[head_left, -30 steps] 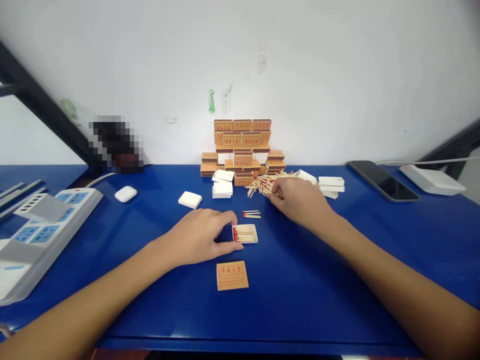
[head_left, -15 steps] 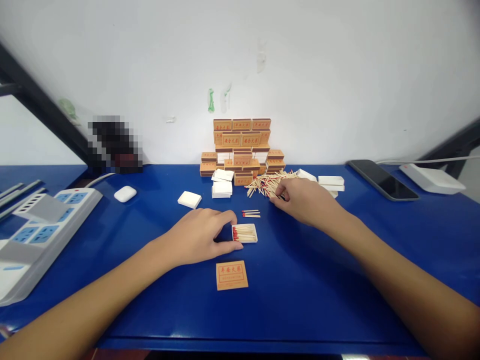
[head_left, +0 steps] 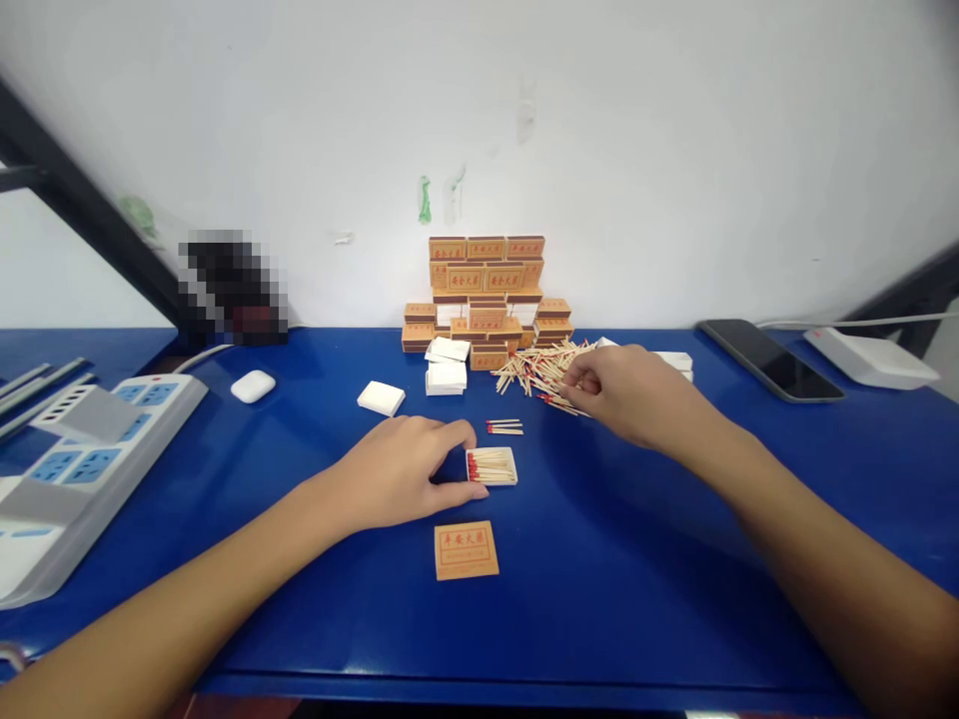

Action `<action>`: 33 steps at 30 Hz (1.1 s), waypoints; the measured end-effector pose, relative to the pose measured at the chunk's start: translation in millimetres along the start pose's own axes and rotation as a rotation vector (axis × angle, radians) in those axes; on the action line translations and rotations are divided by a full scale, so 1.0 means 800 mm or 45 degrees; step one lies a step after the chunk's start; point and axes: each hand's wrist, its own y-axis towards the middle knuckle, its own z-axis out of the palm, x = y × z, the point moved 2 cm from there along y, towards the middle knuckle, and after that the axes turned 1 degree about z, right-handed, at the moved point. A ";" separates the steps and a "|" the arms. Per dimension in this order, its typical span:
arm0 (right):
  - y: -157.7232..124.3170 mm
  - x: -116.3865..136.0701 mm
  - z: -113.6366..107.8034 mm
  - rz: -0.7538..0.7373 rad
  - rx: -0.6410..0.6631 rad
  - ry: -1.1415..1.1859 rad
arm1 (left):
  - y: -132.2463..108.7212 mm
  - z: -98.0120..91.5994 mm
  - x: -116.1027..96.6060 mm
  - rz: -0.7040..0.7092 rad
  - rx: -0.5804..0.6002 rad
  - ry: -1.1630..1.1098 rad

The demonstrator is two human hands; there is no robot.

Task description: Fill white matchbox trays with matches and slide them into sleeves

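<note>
My left hand point(head_left: 401, 469) rests on the blue table point(head_left: 614, 559), thumb and forefinger closed on the left end of a small white tray point(head_left: 491, 466) partly filled with red-tipped matches. My right hand point(head_left: 629, 394) hovers at the right edge of a loose pile of matches point(head_left: 535, 367), fingers pinched on a few matches. A few matches point(head_left: 504, 427) lie just behind the tray. An orange matchbox sleeve point(head_left: 466, 550) lies flat in front of it.
Stacked orange matchboxes point(head_left: 485, 300) stand against the wall, with white inner trays point(head_left: 446, 364) around them. A power strip point(head_left: 67, 459) and earbud case point(head_left: 253, 385) lie left. A phone point(head_left: 768, 359) and white device point(head_left: 869, 358) lie right.
My right hand has lifted from the match pile and drawn back to the right with a few matches pinched. My left hand and the tray have stayed put.
</note>
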 end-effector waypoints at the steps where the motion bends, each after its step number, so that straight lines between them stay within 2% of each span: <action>1: 0.000 0.002 0.000 -0.043 -0.016 0.037 | 0.000 0.000 0.000 0.002 -0.002 0.000; 6: -0.004 0.022 0.010 -0.487 -0.096 0.219 | 0.000 0.000 0.000 0.002 -0.009 -0.011; 9: -0.006 0.033 0.021 -0.627 -0.068 0.295 | -0.001 -0.001 0.000 0.015 -0.018 -0.016; 15: -0.008 0.043 0.036 -0.682 -0.042 0.309 | -0.001 -0.001 0.000 0.029 -0.024 -0.002; 25: -0.012 0.045 0.033 -0.673 -0.071 0.275 | -0.001 -0.001 0.000 0.016 -0.007 0.010; 33: -0.006 0.040 0.037 -0.628 -0.215 0.203 | -0.002 -0.001 0.000 0.030 -0.025 -0.007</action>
